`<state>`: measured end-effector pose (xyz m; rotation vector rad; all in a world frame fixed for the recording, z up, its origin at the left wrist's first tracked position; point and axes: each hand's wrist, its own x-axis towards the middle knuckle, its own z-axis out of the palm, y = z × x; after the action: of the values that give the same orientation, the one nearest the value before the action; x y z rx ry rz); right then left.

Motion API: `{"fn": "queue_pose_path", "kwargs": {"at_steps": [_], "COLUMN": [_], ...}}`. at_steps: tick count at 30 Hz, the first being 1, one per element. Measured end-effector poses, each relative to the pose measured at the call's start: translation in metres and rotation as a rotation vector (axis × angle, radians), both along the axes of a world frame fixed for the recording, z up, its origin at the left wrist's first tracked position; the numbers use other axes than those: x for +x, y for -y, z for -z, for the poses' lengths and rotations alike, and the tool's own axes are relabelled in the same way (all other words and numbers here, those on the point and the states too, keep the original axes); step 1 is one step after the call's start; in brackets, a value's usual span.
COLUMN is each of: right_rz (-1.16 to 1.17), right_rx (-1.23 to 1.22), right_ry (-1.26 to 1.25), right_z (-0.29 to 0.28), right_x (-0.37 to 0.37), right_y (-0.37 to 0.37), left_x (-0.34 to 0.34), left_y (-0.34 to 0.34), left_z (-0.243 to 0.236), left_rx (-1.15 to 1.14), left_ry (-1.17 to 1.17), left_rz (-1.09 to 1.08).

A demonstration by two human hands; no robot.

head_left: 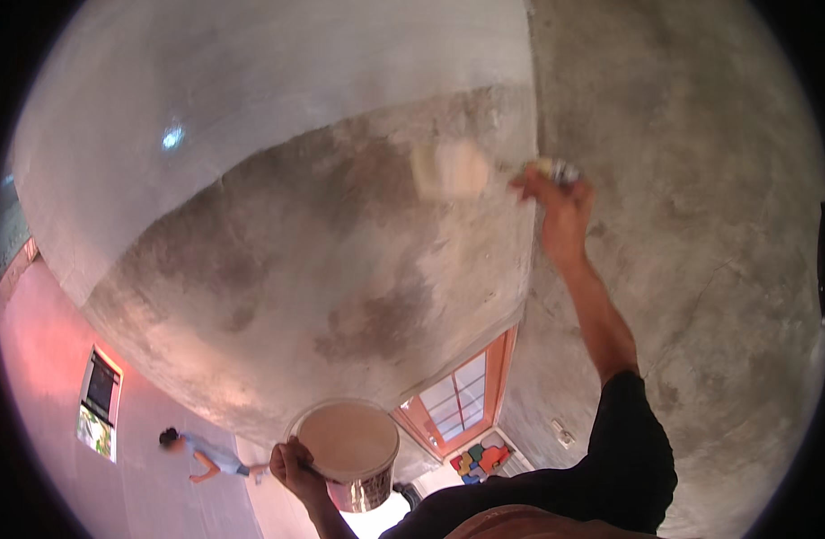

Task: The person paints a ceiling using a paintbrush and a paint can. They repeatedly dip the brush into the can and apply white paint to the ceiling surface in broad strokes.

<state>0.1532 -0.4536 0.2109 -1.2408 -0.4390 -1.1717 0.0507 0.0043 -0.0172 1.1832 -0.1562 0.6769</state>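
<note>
My right hand (565, 211) is raised with its fingers closed around the handle of a wide paintbrush (451, 171). The pale brush head is smeared by motion against the mottled grey plaster (277, 242), near the corner line. Lower down, my left hand (297, 469) grips the side of a clear plastic bucket (376, 490) close to its rim. Pale, creamy paint (349, 436) is visible inside it. Above the darker bare patch lies a smoother, lighter grey coat (295, 72) with a curved edge.
Another rough grey wall (709, 225) meets this surface at the right and bears a socket (563, 434). A wooden door with glass panes (457, 400) and a multicoloured mat (480, 460) appear below. Another person (213, 455) is at the lower left, near a window (100, 404).
</note>
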Motion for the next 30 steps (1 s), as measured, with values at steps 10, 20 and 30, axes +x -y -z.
{"fn": "queue_pose_path", "kwargs": {"at_steps": [10,20,30], "right_rz": [0.896,1.273,1.419], "right_rx": [0.046,-0.117,-0.167], "right_ry": [0.349,0.114,0.179], "right_z": [-0.208,-0.273,-0.306], "right_x": [0.078,0.173,0.223], "right_y": [0.165,0.216,0.246], "left_x": [-0.015,-0.028,-0.016], "left_y": [-0.007,-0.050,-0.047], "left_z": [0.021,0.062,0.100], "left_rx": [-0.012,0.810,0.797], "left_ry": [0.029,-0.090,0.110], "left_rz": [-0.126,-0.697,-0.947]}}
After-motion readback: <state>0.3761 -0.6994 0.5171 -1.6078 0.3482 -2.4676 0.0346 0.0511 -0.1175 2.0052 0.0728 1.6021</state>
